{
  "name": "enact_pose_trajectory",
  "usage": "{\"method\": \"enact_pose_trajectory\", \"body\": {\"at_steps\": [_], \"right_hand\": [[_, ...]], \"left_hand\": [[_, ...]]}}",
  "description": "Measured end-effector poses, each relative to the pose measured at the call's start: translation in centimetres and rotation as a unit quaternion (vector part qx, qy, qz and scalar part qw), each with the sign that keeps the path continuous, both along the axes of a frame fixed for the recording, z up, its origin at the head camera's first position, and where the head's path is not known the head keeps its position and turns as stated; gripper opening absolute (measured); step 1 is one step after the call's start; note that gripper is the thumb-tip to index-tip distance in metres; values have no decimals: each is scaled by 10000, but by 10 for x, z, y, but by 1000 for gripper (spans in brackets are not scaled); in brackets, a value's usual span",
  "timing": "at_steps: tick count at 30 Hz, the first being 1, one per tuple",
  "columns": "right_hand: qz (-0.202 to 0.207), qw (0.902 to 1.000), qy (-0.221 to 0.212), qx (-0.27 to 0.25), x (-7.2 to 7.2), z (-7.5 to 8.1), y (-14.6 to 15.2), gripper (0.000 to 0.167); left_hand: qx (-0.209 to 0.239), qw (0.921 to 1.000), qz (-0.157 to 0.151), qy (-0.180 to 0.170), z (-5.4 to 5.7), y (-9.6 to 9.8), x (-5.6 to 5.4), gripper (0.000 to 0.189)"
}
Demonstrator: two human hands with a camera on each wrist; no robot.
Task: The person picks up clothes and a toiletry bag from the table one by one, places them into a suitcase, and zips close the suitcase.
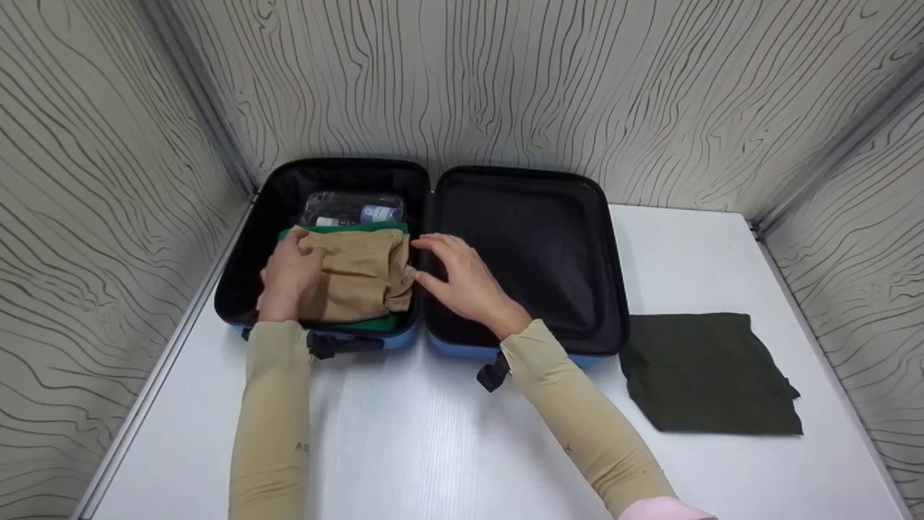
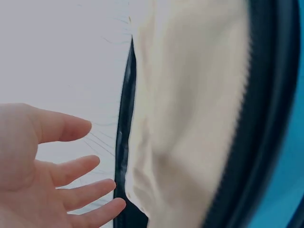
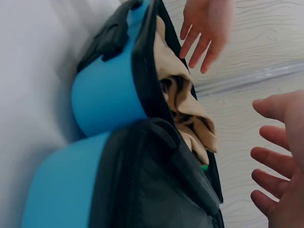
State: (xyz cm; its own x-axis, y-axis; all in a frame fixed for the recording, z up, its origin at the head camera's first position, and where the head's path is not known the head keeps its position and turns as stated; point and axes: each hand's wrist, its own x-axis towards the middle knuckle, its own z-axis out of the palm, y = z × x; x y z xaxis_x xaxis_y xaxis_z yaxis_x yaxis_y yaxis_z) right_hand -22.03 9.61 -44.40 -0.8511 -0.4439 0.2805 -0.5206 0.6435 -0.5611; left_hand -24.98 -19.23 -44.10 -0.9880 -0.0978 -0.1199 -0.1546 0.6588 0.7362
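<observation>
A folded tan garment lies in the left half of a blue suitcase with a black lining. Green cloth shows beneath it. Over the garment's left side is my left hand; its fingers look loosely spread in the left wrist view, holding nothing. Beside the garment's right edge, my right hand hovers with relaxed, parted fingers. The right wrist view shows this right hand apart from the tan cloth, whose loose folds bulge at that end. Whether the left fingertips touch the cloth is unclear.
Behind the tan garment sits a clear pouch with small labelled bottles. The suitcase's other half lies opened flat, black inside. A dark green folded cloth rests on the white table at right. Patterned walls enclose the table.
</observation>
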Motion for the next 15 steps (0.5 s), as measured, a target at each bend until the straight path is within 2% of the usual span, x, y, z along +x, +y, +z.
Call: {"method": "enact_pose_trajectory", "body": {"at_steps": [6,10,15], "right_hand": [[-181,9997,41,-135,0,2,15,53],[-286,9995,-68,-123,1,2,24,61],[-501,9984,-230,-127,1,3,37,68]], "left_hand": [[84,9996,-91,237,10,14,1,69],[177,9991,-128,376,14,25,4,81],[329,9978,-328,468,19,40,6,91]]}}
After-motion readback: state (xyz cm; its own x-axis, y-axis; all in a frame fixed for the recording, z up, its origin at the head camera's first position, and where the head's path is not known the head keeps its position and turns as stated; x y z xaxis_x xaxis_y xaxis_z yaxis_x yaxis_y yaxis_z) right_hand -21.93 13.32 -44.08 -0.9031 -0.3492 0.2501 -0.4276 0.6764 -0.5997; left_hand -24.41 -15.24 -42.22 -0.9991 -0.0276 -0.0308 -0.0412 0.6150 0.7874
